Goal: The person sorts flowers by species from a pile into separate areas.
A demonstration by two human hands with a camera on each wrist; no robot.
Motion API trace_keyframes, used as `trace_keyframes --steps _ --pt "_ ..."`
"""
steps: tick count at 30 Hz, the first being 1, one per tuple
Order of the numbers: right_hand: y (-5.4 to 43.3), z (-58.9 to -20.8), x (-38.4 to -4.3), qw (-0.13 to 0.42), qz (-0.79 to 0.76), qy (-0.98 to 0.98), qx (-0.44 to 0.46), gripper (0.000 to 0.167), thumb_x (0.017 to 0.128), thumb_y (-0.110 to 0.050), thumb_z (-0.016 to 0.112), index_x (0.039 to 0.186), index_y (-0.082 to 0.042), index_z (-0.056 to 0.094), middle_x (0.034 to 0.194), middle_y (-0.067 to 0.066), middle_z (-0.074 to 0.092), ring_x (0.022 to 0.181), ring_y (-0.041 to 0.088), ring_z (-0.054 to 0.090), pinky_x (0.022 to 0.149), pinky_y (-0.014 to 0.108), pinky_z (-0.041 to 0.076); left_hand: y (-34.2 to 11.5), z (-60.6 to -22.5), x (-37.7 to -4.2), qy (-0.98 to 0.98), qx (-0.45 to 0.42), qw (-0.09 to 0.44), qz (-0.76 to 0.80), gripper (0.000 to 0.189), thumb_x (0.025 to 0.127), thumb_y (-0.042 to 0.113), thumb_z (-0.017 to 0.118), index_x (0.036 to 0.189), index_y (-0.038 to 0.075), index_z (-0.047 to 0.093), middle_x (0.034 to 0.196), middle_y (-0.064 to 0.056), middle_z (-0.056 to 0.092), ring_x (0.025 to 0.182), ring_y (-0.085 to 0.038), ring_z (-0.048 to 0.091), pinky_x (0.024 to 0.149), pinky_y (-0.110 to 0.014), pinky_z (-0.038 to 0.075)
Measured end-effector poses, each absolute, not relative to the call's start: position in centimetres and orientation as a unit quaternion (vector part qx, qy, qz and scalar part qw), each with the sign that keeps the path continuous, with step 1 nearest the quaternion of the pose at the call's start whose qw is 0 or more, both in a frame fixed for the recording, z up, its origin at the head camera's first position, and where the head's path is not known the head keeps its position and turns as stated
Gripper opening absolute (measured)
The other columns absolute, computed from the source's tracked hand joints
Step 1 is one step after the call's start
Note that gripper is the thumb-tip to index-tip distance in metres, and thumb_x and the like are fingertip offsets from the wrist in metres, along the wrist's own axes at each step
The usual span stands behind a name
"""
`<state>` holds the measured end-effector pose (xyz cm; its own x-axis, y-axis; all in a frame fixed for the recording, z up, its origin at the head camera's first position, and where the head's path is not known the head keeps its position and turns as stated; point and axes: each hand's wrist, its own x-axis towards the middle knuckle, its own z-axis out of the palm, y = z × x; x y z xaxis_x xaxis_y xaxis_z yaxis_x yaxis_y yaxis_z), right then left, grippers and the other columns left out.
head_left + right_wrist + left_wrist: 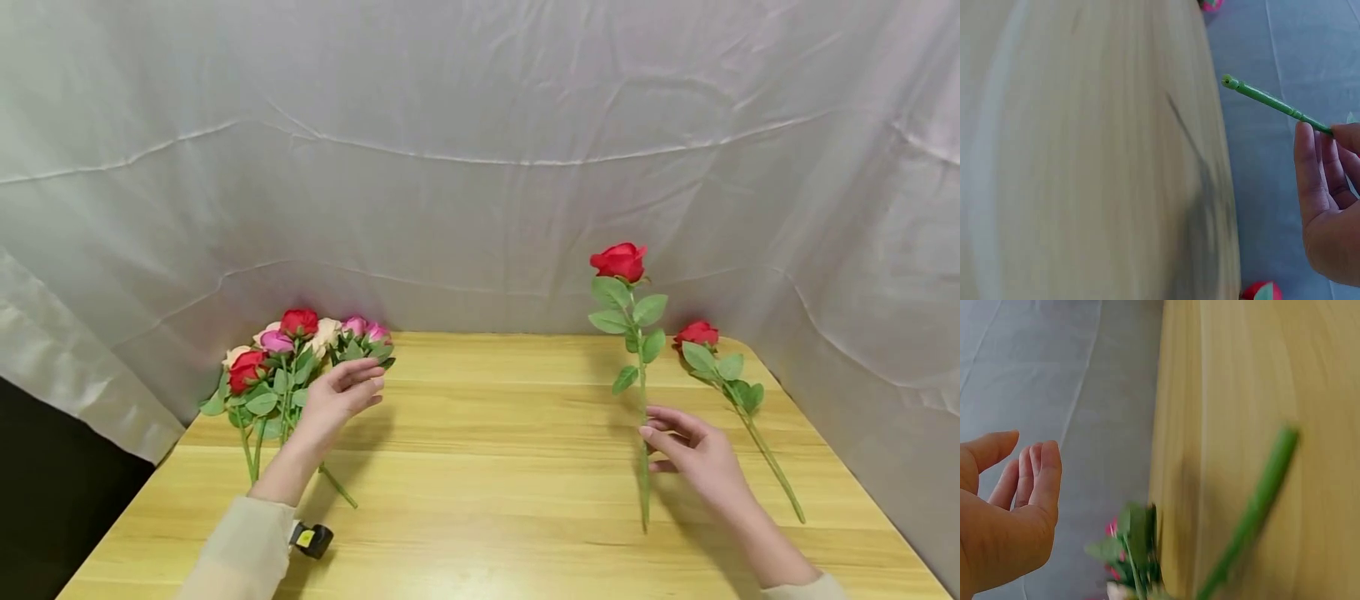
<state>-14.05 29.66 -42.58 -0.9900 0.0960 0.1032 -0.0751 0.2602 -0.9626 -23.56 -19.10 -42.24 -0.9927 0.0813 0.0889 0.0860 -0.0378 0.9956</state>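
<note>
My right hand (693,454) pinches the green stem of a red rose (618,262) between thumb and fingers, holding it upright above the table. The stem's cut end (1230,81) shows in the right wrist view. A second red rose (697,335) lies on the table to the right of that hand. My left hand (337,400) is raised over the flower pile at the left, its fingers extended and nothing in its grasp. Beneath and beside it lie red roses (247,371), pink ones (367,328) and cream ones (327,335), their stems partly hidden by the arm.
The wooden table (480,467) has grey cloth (480,208) hanging behind it and at the sides. A small black object with a yellow label (311,539) shows beside the left sleeve. One loose stem (1254,515) juts out over the wood in the left wrist view.
</note>
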Motion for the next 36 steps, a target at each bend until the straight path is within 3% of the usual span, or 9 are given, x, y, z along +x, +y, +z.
trace_keyframes --steps 5,14,17,21,24,28,33,36 --pt "31.8 -43.0 -13.8 0.066 0.616 -0.785 -0.015 0.032 0.102 -0.016 0.070 0.133 -0.011 0.068 0.105 -0.008 0.067 0.090 0.008 0.069 0.074 0.034 0.066 -21.7 -42.6 -23.7 -0.709 -0.033 0.007 -0.705 0.056 0.100 0.016 0.072 0.147 -0.004 0.050 0.115 0.007 0.070 0.105 -0.008 0.069 0.096 -0.028 0.060" --pt "35.9 -43.3 -13.2 0.055 0.625 -0.778 -0.033 0.028 0.099 -0.011 0.072 0.123 -0.025 0.075 0.104 -0.013 0.068 0.087 0.009 0.069 0.071 0.033 0.066 -25.4 -44.1 -24.8 -0.740 -0.047 -0.007 -0.671 0.061 0.101 0.016 0.072 0.149 -0.009 0.045 0.117 0.007 0.071 0.104 -0.004 0.070 0.095 -0.026 0.059" --pt "37.6 -43.6 -13.3 0.037 0.621 -0.782 -0.044 0.028 0.101 -0.013 0.071 0.118 -0.035 0.074 0.105 -0.014 0.068 0.088 0.009 0.068 0.072 0.032 0.066 -26.4 -44.6 -25.2 -0.747 -0.055 -0.016 -0.662 0.060 0.102 0.016 0.070 0.150 -0.010 0.045 0.122 0.004 0.071 0.106 -0.003 0.069 0.095 -0.025 0.059" --pt "39.7 -44.0 -13.3 0.010 0.615 -0.786 -0.057 0.028 0.102 -0.015 0.070 0.118 -0.037 0.073 0.106 -0.015 0.070 0.088 0.010 0.068 0.072 0.033 0.066 -27.4 -45.0 -25.8 -0.760 -0.058 -0.027 -0.647 0.061 0.102 0.016 0.069 0.151 -0.010 0.043 0.134 -0.009 0.067 0.106 -0.001 0.068 0.095 -0.024 0.059" --pt "41.0 -44.2 -13.4 -0.006 0.594 -0.802 -0.060 0.027 0.103 -0.018 0.069 0.129 -0.026 0.071 0.108 -0.016 0.071 0.090 0.009 0.069 0.074 0.034 0.066 -28.0 -45.2 -26.2 -0.770 -0.055 -0.038 -0.635 0.063 0.103 0.019 0.069 0.152 -0.009 0.042 0.141 -0.014 0.064 0.107 0.000 0.067 0.095 -0.022 0.058" --pt "42.4 -44.2 -13.6 -0.033 0.560 -0.825 -0.073 0.040 0.103 -0.026 0.069 0.140 -0.011 0.065 0.108 -0.020 0.071 0.093 0.007 0.069 0.077 0.036 0.066 -28.5 -45.4 -26.5 -0.785 -0.051 -0.047 -0.615 0.064 0.103 0.022 0.070 0.153 -0.007 0.043 0.144 -0.016 0.062 0.105 0.004 0.066 0.093 -0.017 0.056" --pt "43.4 -44.4 -13.9 -0.058 0.558 -0.823 -0.084 0.022 0.103 -0.022 0.069 0.124 -0.028 0.073 0.104 -0.017 0.073 0.089 0.008 0.067 0.073 0.034 0.065 -28.6 -45.6 -26.9 -0.805 -0.046 -0.058 -0.589 0.063 0.103 0.024 0.069 0.153 -0.006 0.044 0.148 -0.021 0.057 0.103 0.007 0.064 0.093 -0.017 0.055" --pt "43.9 -44.5 -14.1 -0.070 0.568 -0.816 -0.082 0.023 0.104 -0.018 0.067 0.115 -0.037 0.073 0.103 -0.014 0.074 0.089 0.008 0.067 0.072 0.032 0.065 -28.7 -45.7 -27.1 -0.807 -0.042 -0.069 -0.584 0.061 0.103 0.022 0.068 0.152 -0.006 0.044 0.150 -0.024 0.054 0.103 0.006 0.064 0.094 -0.020 0.056"
